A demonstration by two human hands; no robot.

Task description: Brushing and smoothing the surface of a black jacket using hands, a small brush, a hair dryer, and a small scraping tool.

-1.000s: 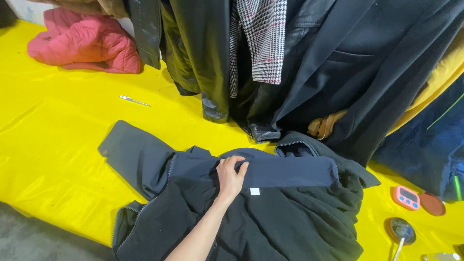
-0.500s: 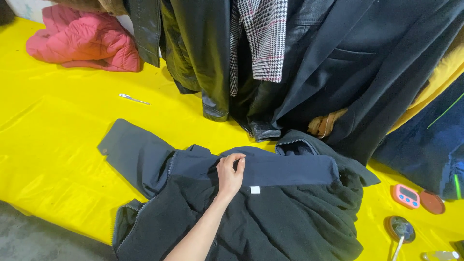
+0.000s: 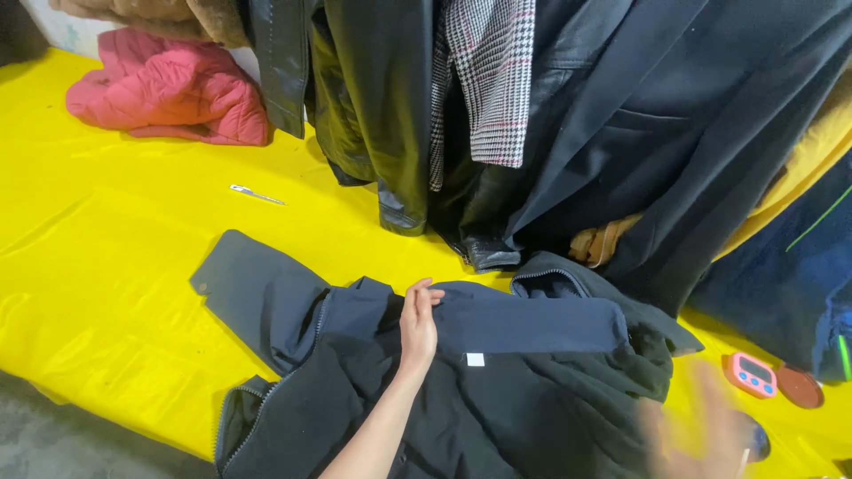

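Note:
A dark navy jacket (image 3: 497,390) lies crumpled on the yellow table cover (image 3: 115,266), one sleeve (image 3: 257,293) stretched out to the left. My left hand (image 3: 417,324) rests flat on the jacket's folded collar band (image 3: 532,324), fingers pointing away from me, just left of a small white tag (image 3: 476,359). My right hand (image 3: 701,435) is a blurred shape at the lower right, over the jacket's right edge. Its fingers look spread and nothing shows in it.
A pile of dark coats (image 3: 568,133) with a checked garment (image 3: 488,80) fills the back. A pink padded jacket (image 3: 169,93) lies far left. A small metal tool (image 3: 257,193) sits on the yellow cover; a pink timer (image 3: 753,374) and brown disc (image 3: 799,388) lie at right.
My right hand has come into view at the lower right, blurred by motion. My left hand has stayed on the collar band, with the fingers curled slightly more.

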